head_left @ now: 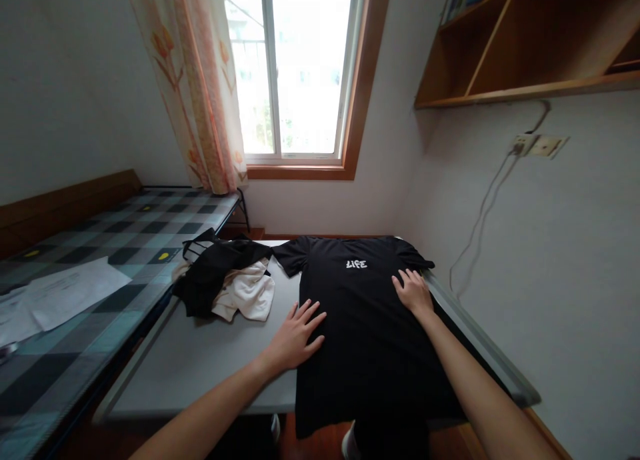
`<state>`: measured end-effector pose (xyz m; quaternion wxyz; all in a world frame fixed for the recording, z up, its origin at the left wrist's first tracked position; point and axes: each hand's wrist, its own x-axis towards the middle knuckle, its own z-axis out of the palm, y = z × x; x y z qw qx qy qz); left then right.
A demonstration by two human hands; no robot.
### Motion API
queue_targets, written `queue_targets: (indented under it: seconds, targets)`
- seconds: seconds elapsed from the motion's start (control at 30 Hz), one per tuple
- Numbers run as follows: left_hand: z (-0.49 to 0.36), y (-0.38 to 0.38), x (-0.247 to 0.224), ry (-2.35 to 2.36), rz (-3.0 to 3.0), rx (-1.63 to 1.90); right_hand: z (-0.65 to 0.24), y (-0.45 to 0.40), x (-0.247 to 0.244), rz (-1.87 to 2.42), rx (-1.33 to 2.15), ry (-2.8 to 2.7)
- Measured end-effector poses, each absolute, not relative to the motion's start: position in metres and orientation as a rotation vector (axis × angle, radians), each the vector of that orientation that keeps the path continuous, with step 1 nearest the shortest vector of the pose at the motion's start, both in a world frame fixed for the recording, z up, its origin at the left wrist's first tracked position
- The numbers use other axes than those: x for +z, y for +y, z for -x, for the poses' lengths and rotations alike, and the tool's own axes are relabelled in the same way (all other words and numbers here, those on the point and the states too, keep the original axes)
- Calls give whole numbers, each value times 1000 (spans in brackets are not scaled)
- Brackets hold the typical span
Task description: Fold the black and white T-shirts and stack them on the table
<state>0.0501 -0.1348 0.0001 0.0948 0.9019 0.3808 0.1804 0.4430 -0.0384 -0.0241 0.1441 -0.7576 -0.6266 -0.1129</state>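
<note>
Black T-shirt (pixel 365 347) lay across the desk (pixel 240 360). Left grip (pixel 297 335) and right grip (pixel 414 293) rested on it, splayed, clasping nothing.

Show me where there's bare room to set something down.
Roomiest is the table's near-left part, bordered by the clothes pile, left forearm and shirt. The bed has free room between papers and curtain. Crowded: the table's far-left, under the pile, and its right side, under the shirt, with left hand and right hand at its edges.
</note>
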Motion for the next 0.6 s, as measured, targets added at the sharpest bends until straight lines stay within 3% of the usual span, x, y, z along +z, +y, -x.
queue_targets:
  seconds: [0.2, 0.37, 0.47, 0.6]
  targets:
    - [-45, -123, 4, 1334, -2504, 836, -438, -48, -24, 2072, -547, -1719]
    - [8, -89, 56, 1938, -2505, 1013, -441, -45, -27, 2029, -524, -1725]
    - [56, -65, 89, 2300, -2389, 896, -444, -43, -29, 2039, -498, -1687]
    - [105, -43, 107, 2384, -2268, 618, -443, -41, -29, 2049, -462, -1675]
